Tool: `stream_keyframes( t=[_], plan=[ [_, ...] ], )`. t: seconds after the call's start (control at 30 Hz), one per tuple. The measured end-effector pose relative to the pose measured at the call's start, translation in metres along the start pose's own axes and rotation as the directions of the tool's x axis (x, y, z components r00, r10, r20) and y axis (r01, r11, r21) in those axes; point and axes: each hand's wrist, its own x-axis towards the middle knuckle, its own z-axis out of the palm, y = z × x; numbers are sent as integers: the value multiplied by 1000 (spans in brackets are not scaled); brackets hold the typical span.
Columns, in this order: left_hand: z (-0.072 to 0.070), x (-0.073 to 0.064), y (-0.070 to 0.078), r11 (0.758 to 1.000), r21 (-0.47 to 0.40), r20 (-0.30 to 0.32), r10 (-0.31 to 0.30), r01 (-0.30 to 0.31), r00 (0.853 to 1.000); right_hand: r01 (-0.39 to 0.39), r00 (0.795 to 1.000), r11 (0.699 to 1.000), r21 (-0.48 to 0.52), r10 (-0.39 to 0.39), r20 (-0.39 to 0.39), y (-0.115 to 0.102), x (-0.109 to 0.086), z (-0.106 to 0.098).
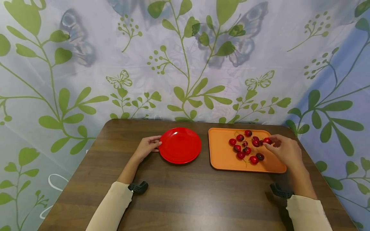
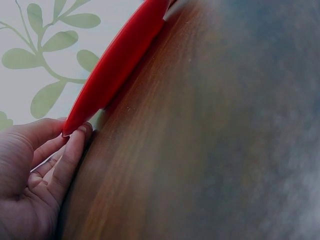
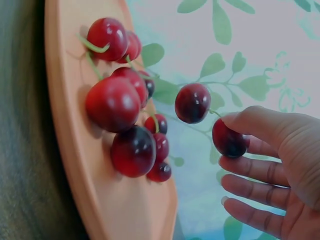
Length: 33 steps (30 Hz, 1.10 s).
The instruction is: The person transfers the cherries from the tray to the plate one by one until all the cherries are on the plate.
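At the left rim of a round red plate (image 1: 180,146), my left hand (image 1: 147,147) pinches the edge, thumb above and fingers below. The left wrist view shows the plate (image 2: 117,65) side-on, its rim between the thumb and fingers of my left hand (image 2: 40,170). Over the right part of an orange tray (image 1: 219,154), my right hand (image 1: 286,149) holds a dark red cherry (image 3: 230,137) between thumb and fingers. A second cherry (image 3: 192,102) appears beside it with a short stem between them; whether they are joined I cannot tell. Several loose cherries (image 1: 241,155) lie on the tray.
The plate and tray stand side by side near the back edge of a brown wooden table (image 1: 185,195). Behind the table hangs a cloth (image 1: 173,80) printed with leaves and butterflies. Dark bands (image 1: 138,187) circle the wrists, next to cream sleeves (image 1: 111,205).
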Motion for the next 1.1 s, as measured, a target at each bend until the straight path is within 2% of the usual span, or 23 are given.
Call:
stream_keyframes(
  t=[0.43,0.57,0.73,0.87,1.1],
  plan=[
    [-1,-2,1,1000,13,-2,2,-2,1000,43,998,998,38,-41,-40,-23,-1,-7],
    [-3,7,-11,1000,15,-1,-8,8,1000,72,997,995,71,-70,-37,-32,-1,-3],
    [-5,16,-26,1000,11,-21,10,-10,1000,111,994,980,165,-107,-30,-44,0,6],
    [-4,17,-31,999,26,-37,21,-20,999,129,991,967,221,-131,-7,-53,-3,15],
    [-3,14,-31,999,35,-59,31,-29,998,166,984,955,247,-177,24,-70,-6,26]
  ],
)
